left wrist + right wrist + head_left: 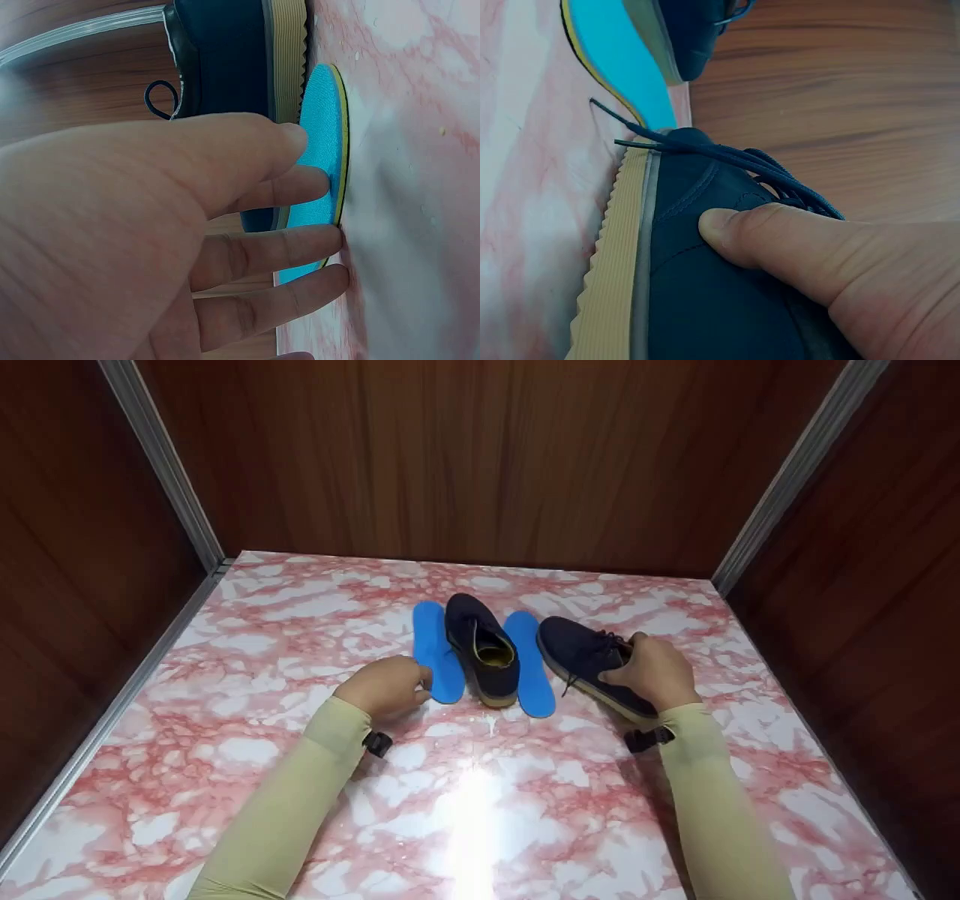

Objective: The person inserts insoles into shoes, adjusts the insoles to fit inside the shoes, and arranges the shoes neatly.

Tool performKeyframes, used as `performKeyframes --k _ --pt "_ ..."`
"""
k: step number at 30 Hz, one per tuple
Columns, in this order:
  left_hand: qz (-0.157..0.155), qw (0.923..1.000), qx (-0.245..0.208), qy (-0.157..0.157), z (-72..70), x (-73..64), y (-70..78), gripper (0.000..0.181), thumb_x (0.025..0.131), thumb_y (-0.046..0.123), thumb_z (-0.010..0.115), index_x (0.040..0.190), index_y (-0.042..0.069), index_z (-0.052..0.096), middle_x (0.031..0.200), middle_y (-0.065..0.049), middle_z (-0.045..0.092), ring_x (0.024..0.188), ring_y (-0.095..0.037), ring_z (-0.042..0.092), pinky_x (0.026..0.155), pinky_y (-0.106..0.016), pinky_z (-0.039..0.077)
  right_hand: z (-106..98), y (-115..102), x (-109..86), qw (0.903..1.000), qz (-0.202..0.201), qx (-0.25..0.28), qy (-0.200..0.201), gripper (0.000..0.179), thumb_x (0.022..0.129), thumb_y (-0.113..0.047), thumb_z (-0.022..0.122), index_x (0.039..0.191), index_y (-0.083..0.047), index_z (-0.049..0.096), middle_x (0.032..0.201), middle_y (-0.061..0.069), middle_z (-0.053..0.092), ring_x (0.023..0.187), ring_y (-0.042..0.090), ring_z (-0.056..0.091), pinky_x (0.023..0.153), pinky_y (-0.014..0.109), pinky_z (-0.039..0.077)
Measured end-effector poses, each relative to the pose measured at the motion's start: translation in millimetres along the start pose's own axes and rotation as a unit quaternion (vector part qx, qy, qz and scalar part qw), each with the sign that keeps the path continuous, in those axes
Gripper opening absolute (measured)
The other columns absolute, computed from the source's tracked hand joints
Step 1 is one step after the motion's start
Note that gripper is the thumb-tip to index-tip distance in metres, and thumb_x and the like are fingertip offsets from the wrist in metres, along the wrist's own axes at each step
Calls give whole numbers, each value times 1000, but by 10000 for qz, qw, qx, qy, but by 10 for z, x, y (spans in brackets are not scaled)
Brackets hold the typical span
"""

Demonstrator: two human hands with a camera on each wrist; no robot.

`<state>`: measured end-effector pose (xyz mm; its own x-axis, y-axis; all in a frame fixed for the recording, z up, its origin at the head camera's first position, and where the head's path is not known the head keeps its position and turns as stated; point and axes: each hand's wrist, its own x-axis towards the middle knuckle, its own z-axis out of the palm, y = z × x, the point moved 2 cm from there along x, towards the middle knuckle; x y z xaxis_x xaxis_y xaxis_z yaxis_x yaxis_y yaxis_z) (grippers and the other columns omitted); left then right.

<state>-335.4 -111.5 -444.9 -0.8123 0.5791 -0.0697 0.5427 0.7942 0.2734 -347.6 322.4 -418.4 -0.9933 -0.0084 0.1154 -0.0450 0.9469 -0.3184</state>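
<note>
Dark shoe (576, 652) sits rightmost on the tabletop (390, 840); my right fingers (739, 236) grip it around the ankle opening, probably its firmest hold. My left fingers (266, 253), slightly spread, lie at the left blue insole (432, 645), likely light, bendable: pinch the edges.

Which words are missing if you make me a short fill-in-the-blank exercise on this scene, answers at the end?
1. The shoe on the right is gripped by the person's ____ hand.
2. The insole at the left hand has a ____ top surface.
3. The other shoe stands ____ that insole and the other insole.

Missing words: right; blue; between.
</note>
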Motion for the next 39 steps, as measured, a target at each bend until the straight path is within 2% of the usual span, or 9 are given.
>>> performKeyframes --k 4,11,20,27,32,39 --pt "36 10000 19 28 3 -7 -2 27 109 25 65 125 9 79 115 -12 79 100 -26 72 97 -50 59 -21 4 3 10000 37 44 -10 79 81 -49 94 130 7 68 121 32 74 104 47 73 91 64 58" --pt "-26 10000 -87 9 -3 1 4 27 109 25 65 126 10 80 116 -11 80 101 -25 74 98 -49 60 -84 -40 2 10000 -27 89 31 82 81 -51 94 132 6 66 121 32 75 103 48 73 90 65 58" --pt "-34 10000 -59 17 -14 -6 19 25 110 25 65 123 11 80 113 -10 80 95 -23 72 95 -48 60 -189 -164 -58 9997 -100 143 147 77 81 -48 94 133 0 66 123 30 76 105 48 74 90 64 58" --pt "-33 10000 -73 -33 -9 2 12 27 110 26 65 126 10 79 115 -12 80 97 -24 74 95 -49 61 -274 -283 -119 9992 -226 232 218 78 80 -48 94 134 1 66 125 30 75 108 48 73 95 65 58" --pt "9 9999 -96 -31 -8 11 -3 25 109 24 65 122 9 80 111 -11 80 88 -20 69 90 -47 59 -334 -381 -163 9984 -383 298 277 78 79 -47 94 133 2 68 122 30 77 106 48 74 92 63 58" --pt "-5 10000 -62 -59 1 12 -10 25 110 25 63 123 11 80 110 -11 79 88 -21 67 90 -46 57 -389 -489 -221 9976 -491 428 239 75 79 -48 95 132 0 69 120 27 78 103 45 74 91 61 58"
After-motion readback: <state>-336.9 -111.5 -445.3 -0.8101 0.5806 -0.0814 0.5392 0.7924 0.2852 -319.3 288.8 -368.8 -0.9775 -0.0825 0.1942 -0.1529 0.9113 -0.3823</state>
